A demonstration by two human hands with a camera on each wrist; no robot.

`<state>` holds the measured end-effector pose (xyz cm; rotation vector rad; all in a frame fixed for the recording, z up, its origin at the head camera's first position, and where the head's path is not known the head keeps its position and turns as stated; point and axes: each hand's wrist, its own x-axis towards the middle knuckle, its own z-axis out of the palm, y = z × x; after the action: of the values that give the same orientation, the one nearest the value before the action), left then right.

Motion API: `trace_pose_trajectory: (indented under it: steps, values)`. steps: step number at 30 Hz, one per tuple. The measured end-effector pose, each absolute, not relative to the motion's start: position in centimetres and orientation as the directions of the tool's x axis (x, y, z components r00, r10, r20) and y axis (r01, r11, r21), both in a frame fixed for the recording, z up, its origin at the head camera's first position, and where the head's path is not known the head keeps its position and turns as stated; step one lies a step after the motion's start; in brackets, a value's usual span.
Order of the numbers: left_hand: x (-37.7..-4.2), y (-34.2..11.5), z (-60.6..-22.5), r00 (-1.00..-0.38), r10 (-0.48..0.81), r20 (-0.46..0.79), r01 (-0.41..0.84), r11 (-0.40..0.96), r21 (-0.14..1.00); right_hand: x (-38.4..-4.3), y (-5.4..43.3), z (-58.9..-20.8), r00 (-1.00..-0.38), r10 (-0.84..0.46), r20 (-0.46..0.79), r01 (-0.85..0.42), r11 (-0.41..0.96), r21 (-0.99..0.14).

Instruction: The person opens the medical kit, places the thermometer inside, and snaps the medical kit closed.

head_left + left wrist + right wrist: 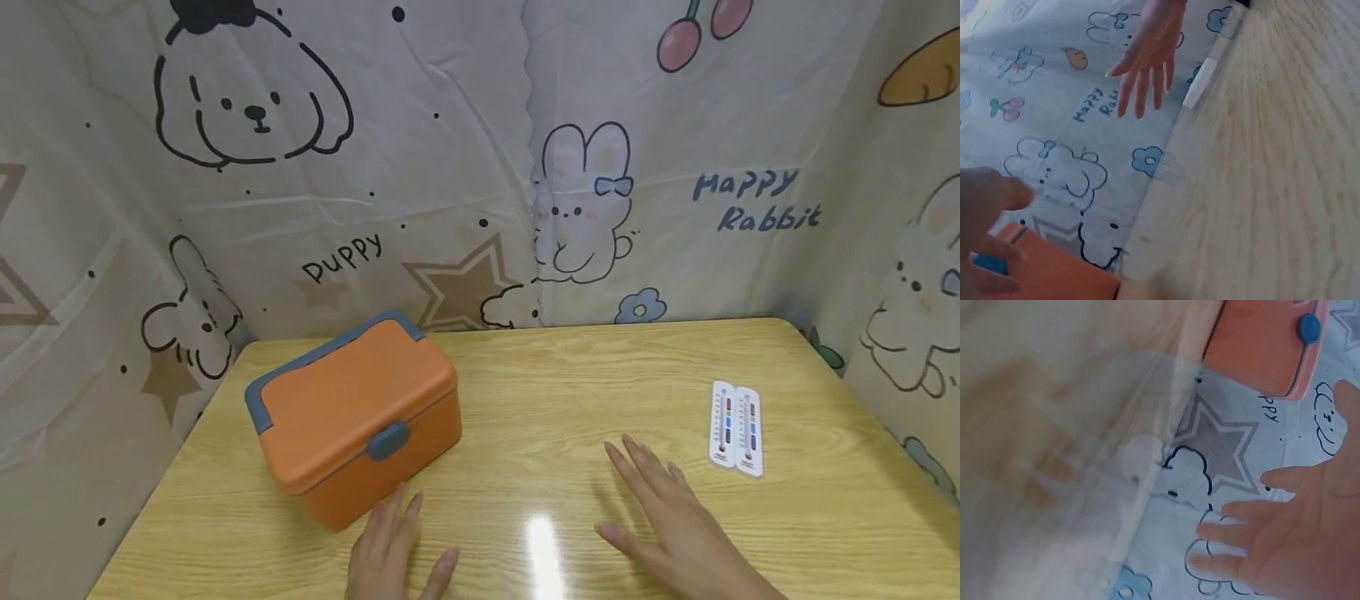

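An orange box point(360, 408) with a blue-grey handle point(322, 354) folded along its lid and a blue-grey latch point(388, 441) on its front stands at the left of the table, lid closed. My left hand point(386, 546) is just in front of the box's lower edge, fingers extended and thumb spread, holding nothing. Right of the middle, my right hand point(675, 525) hovers over the table with its fingers spread, also holding nothing. Two white thermometer cards point(737, 428) with coloured marks lie side by side beyond it to the right. In the right wrist view the right palm point(1304, 531) shows bare.
The wood-grain table point(555, 392) has its back edge against a pale cloth backdrop point(450, 167) printed with puppies, rabbits and stars. The same cloth hangs along both sides. A bright reflection lies on the tabletop between the hands.
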<state>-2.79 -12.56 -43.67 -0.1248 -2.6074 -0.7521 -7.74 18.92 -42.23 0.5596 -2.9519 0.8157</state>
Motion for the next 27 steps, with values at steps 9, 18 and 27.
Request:
trace_pose_trajectory:
  steps: [9, 18, 27]
  values:
    - [-3.1, -12.4, -44.2, -0.628, -0.206, 0.751, 0.418, 0.724, 0.548, -9.8, 15.5, -42.1, -0.906, -0.397, 0.146, -0.367, 0.567, -0.738]
    - [-3.5, -12.4, -43.6, -0.557, -0.409, 0.722, 0.287, 0.721, 0.630, -12.7, 12.3, -42.9, -0.859, -0.468, 0.205, -0.369, 0.289, -0.884]
    - [-4.3, -15.4, -41.2, -0.483, -0.579, 0.657, 0.240, 0.634, 0.735, -15.1, 8.7, -41.9, -0.878, -0.449, 0.167, -0.285, 0.210, -0.935]
